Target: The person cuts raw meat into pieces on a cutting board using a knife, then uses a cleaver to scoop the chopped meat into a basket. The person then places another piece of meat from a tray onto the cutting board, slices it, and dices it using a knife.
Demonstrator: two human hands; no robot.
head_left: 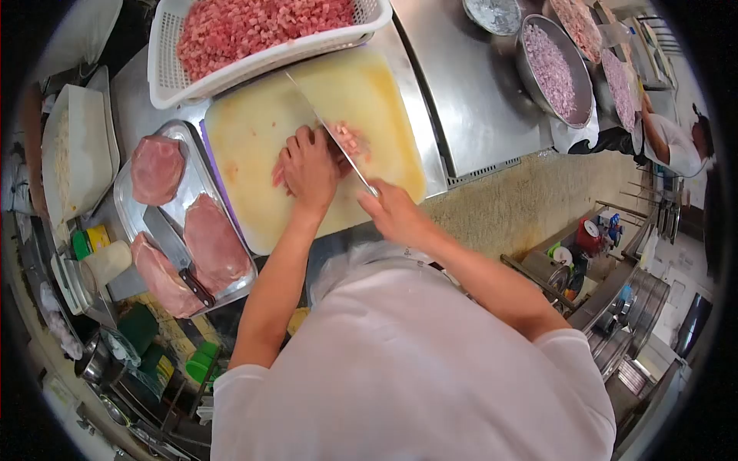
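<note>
My right hand (396, 211) is closed round the handle of a long kitchen knife (327, 127), its blade slanting toward the far left across the yellowed cutting board (246, 115). Curled fingers of my left hand (309, 169) press down on strips of raw pink meat (279, 170), right beside the blade. Most of that meat is hidden under the hand. Small cut cubes of meat (348, 138) lie on the blade's right side.
Beyond the board stands a white plastic basket (269, 58) of diced meat. A metal tray (184, 138) at left holds meat slabs (157, 169) and a second knife (178, 253). Metal bowls (580, 104) of chopped food sit at right, near another person (680, 138).
</note>
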